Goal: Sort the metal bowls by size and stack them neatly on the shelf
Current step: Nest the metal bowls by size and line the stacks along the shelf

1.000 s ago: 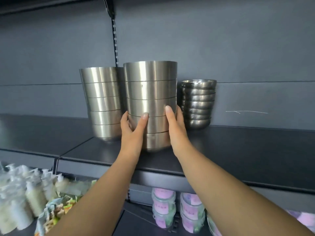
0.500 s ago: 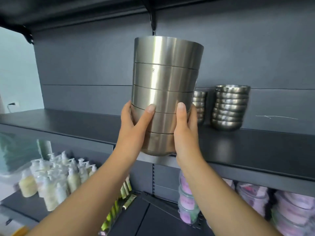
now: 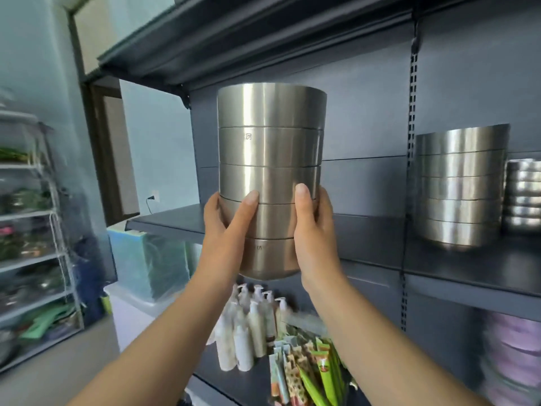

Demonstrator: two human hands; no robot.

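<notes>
Both hands, left [image 3: 227, 221] and right [image 3: 314, 222], were clamped low around a tall stack of steel bowls [image 3: 270, 177], held clear of the shelf [image 3: 439, 259]. Gripped that low, it could've tipped and the top bowls slid off.

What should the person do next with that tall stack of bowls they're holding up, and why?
Probably set it down on the bare shelf just behind it. Both hands, left hand and right hand, hold the bowl stack in the air, clear of the shelf, and another similar stack already stands farther right.

Held bowl stack [image 3: 270, 177] now leftward, clear of shelf [image 3: 439, 268].
</notes>
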